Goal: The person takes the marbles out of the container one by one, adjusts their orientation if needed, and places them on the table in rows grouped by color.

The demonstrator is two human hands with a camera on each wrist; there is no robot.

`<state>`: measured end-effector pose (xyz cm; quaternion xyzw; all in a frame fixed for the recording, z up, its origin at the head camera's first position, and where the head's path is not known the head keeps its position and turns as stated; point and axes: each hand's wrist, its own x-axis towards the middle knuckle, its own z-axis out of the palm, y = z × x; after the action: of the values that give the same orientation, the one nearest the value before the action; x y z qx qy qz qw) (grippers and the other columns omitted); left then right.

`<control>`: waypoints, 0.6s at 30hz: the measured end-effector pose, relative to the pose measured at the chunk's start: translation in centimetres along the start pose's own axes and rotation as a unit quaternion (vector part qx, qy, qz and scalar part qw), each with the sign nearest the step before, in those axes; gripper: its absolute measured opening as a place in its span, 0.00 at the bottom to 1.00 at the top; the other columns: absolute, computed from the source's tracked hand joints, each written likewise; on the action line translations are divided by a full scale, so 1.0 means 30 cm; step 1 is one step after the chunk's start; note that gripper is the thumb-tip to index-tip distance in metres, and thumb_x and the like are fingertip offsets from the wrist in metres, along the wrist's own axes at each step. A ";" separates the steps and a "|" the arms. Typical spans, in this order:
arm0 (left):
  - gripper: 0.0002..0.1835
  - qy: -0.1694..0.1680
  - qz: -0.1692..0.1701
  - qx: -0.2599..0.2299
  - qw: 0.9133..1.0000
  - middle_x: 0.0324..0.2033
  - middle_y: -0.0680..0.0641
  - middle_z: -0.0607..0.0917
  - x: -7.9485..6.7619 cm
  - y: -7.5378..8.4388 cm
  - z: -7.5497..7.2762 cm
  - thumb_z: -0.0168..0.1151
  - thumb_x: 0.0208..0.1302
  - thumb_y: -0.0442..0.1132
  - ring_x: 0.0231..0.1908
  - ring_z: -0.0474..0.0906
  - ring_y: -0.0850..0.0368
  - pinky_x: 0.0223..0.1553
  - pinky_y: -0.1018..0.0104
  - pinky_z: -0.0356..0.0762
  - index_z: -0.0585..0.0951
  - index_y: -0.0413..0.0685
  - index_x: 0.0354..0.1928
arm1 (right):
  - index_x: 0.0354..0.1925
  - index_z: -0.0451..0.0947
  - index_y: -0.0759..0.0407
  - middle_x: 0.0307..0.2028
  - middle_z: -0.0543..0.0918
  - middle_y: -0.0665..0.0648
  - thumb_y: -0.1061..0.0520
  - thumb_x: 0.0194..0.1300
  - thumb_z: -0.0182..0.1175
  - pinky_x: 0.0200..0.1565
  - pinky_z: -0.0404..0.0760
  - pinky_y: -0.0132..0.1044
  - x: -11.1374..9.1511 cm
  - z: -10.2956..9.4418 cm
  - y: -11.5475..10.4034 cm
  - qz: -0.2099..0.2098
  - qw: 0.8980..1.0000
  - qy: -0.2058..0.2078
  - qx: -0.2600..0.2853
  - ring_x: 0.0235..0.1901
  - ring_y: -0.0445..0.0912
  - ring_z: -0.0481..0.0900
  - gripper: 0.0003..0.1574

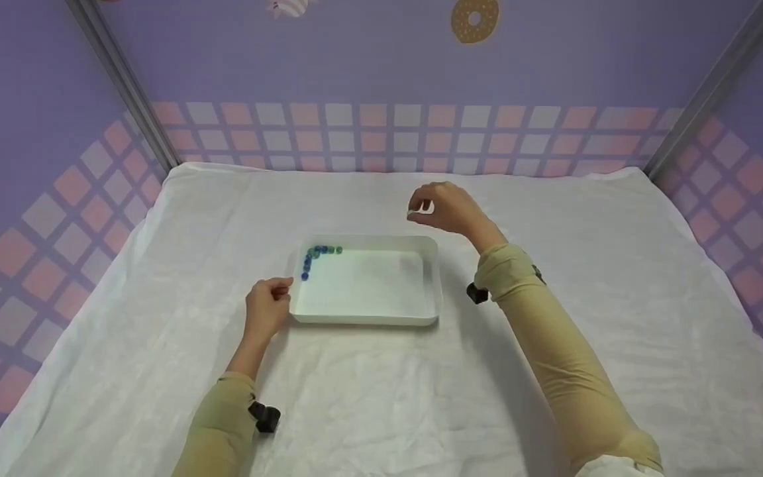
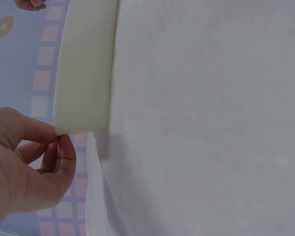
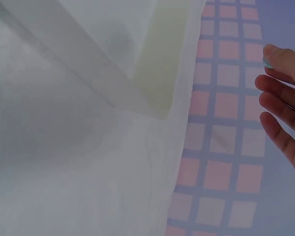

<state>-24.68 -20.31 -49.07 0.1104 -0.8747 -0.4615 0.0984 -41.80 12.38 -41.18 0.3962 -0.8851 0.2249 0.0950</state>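
A white rectangular tray (image 1: pixel 365 319) lies on the cloth. Along its left and back walls, blue and green glass beads (image 1: pixel 318 250) form an L-shaped row. My left hand (image 1: pixel 267 308) is at the tray's left side; in the left wrist view, the thumb and forefinger of that hand (image 2: pixel 32 162) pinch the rim at a corner. Raised beyond the tray's back right corner, my right hand (image 1: pixel 446 209) pinches a small teal glass bead (image 3: pixel 268 63) between thumb and forefinger. Its other fingers are loosely bent, and the fingertips partly hide the bead.
White cloth (image 1: pixel 368 397) covers the table, with wrinkles towards the front. Purple panels with pink and white squares (image 1: pixel 408 136) enclose the back and sides. Grey posts (image 1: pixel 126 79) stand at the back corners. Each sleeve carries a small black camera (image 1: pixel 477 293).
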 end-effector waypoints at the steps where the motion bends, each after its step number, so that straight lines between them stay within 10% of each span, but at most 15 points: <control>1: 0.20 0.000 -0.001 0.000 1.000 0.45 0.31 0.81 0.001 -0.001 0.000 0.51 0.62 0.21 0.47 0.78 0.41 0.51 0.55 0.78 0.81 0.30 0.54 | 0.37 0.86 0.56 0.36 0.88 0.56 0.51 0.63 0.67 0.43 0.83 0.44 -0.006 0.000 0.008 0.001 1.000 0.003 0.007 0.37 0.49 0.84 0.09; 18: 0.20 -0.006 0.002 -0.004 1.000 0.46 0.30 0.82 0.005 -0.006 -0.002 0.50 0.61 0.21 0.48 0.78 0.40 0.52 0.53 0.78 0.81 0.29 0.54 | 0.36 0.86 0.57 0.33 0.88 0.56 0.53 0.63 0.67 0.38 0.80 0.39 -0.142 0.015 0.114 0.053 0.996 0.030 0.064 0.33 0.47 0.82 0.08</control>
<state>-24.78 -20.50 -49.17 0.1053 -0.8738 -0.4651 0.0951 -41.50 16.98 -44.15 0.3468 -0.8855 0.2977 0.0842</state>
